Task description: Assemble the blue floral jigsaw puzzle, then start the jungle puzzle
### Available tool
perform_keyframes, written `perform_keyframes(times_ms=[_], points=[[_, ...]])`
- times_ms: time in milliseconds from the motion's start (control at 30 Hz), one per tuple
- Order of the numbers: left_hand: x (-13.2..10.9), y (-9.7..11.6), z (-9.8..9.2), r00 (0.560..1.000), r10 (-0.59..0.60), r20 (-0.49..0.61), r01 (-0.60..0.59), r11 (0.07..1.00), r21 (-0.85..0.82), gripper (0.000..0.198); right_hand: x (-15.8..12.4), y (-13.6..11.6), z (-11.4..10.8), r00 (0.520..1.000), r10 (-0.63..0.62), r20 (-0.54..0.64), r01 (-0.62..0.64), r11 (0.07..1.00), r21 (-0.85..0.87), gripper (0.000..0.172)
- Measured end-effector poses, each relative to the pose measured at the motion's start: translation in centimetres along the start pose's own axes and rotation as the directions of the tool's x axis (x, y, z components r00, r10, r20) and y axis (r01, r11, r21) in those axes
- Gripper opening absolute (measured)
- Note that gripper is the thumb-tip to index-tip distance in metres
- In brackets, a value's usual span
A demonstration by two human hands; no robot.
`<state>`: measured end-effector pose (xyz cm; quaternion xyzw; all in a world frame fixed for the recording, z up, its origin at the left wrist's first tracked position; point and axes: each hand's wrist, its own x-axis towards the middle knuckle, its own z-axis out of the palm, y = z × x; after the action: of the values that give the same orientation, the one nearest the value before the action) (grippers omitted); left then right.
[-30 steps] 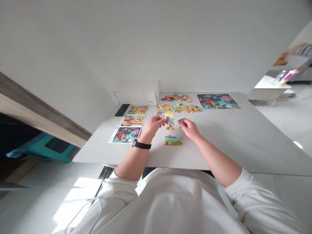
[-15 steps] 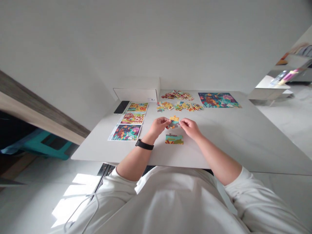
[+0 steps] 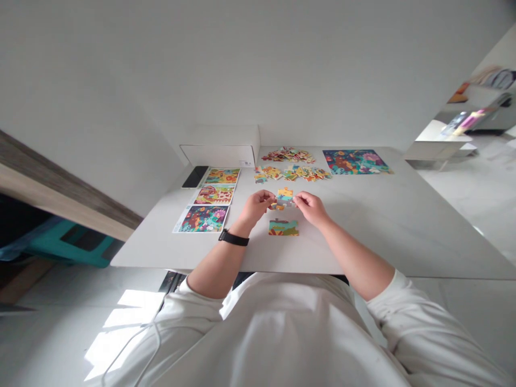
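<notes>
Two fingertip pinches, from the left hand point(image 3: 257, 208) and the right hand point(image 3: 309, 208), hold a small cluster of joined jigsaw pieces point(image 3: 285, 198) over the middle of the table point(image 3: 363, 236). Just below it, nearer the person, lies a larger joined puzzle section point(image 3: 283, 228). Loose pieces point(image 3: 292, 173) and a heap of pieces point(image 3: 288, 155) sit toward the far edge, with a large colourful picture point(image 3: 355, 161) right of them. Three picture cards point(image 3: 214, 194), a phone point(image 3: 195, 176) and a white box point(image 3: 220, 148) occupy the far left. A black watch point(image 3: 233, 237) circles the left wrist.
</notes>
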<state>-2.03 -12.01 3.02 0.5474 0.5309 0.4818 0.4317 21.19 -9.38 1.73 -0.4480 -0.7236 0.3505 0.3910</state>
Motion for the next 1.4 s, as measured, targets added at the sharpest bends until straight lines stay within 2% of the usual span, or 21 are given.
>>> perform_keyframes(times_ms=[100, 233, 367, 500, 600, 733, 1033, 1400], points=[[-0.1, 0.0, 0.1, 1.000, 0.020, 0.009, -0.020, 1.000, -0.019, 0.042, -0.1, 0.0, 0.0, 1.000, -0.006, 0.004, 0.006, 1.000, 0.006, 0.036], [-0.3, 0.2, 0.2, 0.998, 0.029, 0.049, -0.031, 0.999, 0.043, 0.045, -0.2, -0.4, -0.1, 0.999, -0.013, 0.032, 0.014, 0.999, -0.034, 0.036], [-0.3, 0.3, -0.1, 0.996, 0.028, 0.079, -0.034, 0.997, 0.066, 0.041, -0.2, -0.1, -0.1, 0.997, -0.040, 0.060, 0.045, 0.996, -0.083, 0.034], [-0.1, -0.1, -0.7, 0.996, 0.008, 0.088, -0.016, 0.996, 0.089, 0.034, -0.1, 0.7, 0.3, 0.993, -0.114, 0.004, 0.114, 0.988, -0.106, 0.025], [0.2, -0.8, -0.8, 0.997, 0.024, 0.075, -0.032, 0.993, 0.112, 0.027, 0.0, 1.2, 0.5, 0.974, -0.227, -0.003, 0.225, 0.969, -0.105, 0.035], [0.5, -1.5, -0.7, 0.997, 0.030, 0.076, -0.038, 0.994, 0.107, 0.021, 0.0, 1.5, 0.6, 0.950, -0.306, 0.068, 0.313, 0.941, -0.127, 0.047], [0.5, -1.8, -0.6, 0.994, 0.012, 0.105, -0.031, 0.984, 0.173, 0.019, 0.2, 1.4, 0.6, 0.960, -0.246, 0.130, 0.266, 0.950, -0.164, 0.045], [-0.7, -0.6, -1.1, 0.981, 0.077, 0.181, -0.153, 0.876, 0.458, 0.022, -0.1, 1.1, 1.1, 0.956, -0.232, 0.180, 0.267, 0.943, -0.199, 0.035]])
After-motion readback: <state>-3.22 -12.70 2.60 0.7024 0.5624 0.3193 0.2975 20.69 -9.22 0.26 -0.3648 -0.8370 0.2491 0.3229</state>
